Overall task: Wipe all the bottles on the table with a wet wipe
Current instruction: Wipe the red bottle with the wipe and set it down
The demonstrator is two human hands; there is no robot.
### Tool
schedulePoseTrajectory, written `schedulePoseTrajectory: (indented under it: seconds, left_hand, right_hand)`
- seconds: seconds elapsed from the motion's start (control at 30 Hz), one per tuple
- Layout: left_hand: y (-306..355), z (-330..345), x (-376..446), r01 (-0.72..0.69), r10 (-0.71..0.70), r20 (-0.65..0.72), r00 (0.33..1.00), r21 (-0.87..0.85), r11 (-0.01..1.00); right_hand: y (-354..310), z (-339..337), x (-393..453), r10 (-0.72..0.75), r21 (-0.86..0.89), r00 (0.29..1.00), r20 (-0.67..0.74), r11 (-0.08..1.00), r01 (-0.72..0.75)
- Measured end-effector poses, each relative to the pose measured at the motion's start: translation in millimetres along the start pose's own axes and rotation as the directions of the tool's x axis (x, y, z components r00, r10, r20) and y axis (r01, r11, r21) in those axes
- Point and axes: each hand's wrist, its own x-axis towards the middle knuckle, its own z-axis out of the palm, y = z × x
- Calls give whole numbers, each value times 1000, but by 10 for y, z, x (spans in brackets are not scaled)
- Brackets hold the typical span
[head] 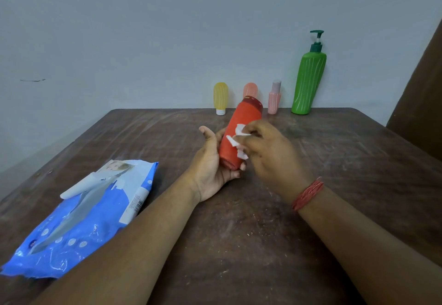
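- Head view: the red bottle [239, 132] is being cradled, tilted, in the left hand [211, 161], fingers curled under its base, so its side is exposed.
- A wet wipe [238, 141] is being pinched by the right hand [267, 151] and pressed against that side.
- Behind the red bottle, the yellow bottle [220, 98], peach bottle [250, 89], pink bottle [274, 99] and green pump bottle [309, 80] are being kept upright, apparently awaiting wiping.

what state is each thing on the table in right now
red cylindrical bottle: tilted, held off the table by left hand
white wet wipe: crumpled, pressed on it by right hand
blue plastic wipes pack: lying flat, flap peeled open
green pump bottle: upright
yellow, peach, pink small bottles: upright
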Motion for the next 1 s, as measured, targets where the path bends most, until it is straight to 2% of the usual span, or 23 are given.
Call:
schedulePoseTrajectory:
  seconds: [0.03, 0.13, 0.27, 0.37, 0.4, 0.5, 0.6, 0.63, 0.73, 0.87, 1.0]
  left_hand:
    - [0, 3, -5, -1, 1, -7, 1000, 18, 1000]
    - [8, -16, 0, 13, -12, -30, 999, 34, 999]
    - [-6, -16, -3, 22, -17, -60, 998, 86, 996]
    - [14, -21, 3, 22, -15, -104, 994, 72, 997]
    - [18, -28, 6, 18, -10, -113, 994, 68, 998]
    - [34, -12, -31, -4, 13, -103, 995, 87, 996]
    - [65, -9, -61, -2, 13, -130, 991, 86, 996]
    - [76, 1, -75, -6, 17, -138, 990, 82, 997]
    - [91, 41, -101, -21, 31, -155, 987, 68, 997]
    - [109, 23, -106, -5, 6, -140, 990, 11, 1000]
    - [103, 31, -107, -28, 33, -156, 987, 28, 999]
  right_hand:
    - [10, 7, -1, -28, 1, 999, -31, 1000, 28]
    - [-16, 28, -52, -203, 43, 979, 19, 978, 202]
    - [51, -37, 2, -115, -22, 991, -72, 993, 113]
    - [-19, -24, -36, -265, 35, 964, -9, 964, 265]
    - [-21, -31, -40, -269, 38, 963, -2, 962, 269]
    - [-4, -90, -6, -149, 1, 987, -62, 989, 149]
    - [-29, -37, -38, -284, 13, 959, 4, 959, 284]
    - [-16, -25, -39, -286, -1, 958, 1, 958, 286]
    - [33, -60, -15, -114, -37, 988, -103, 993, 111]
    - [-81, -27, -72, -296, 17, 955, -28, 955, 297]
    - [7, -28, -20, -119, 36, 986, -114, 992, 124]
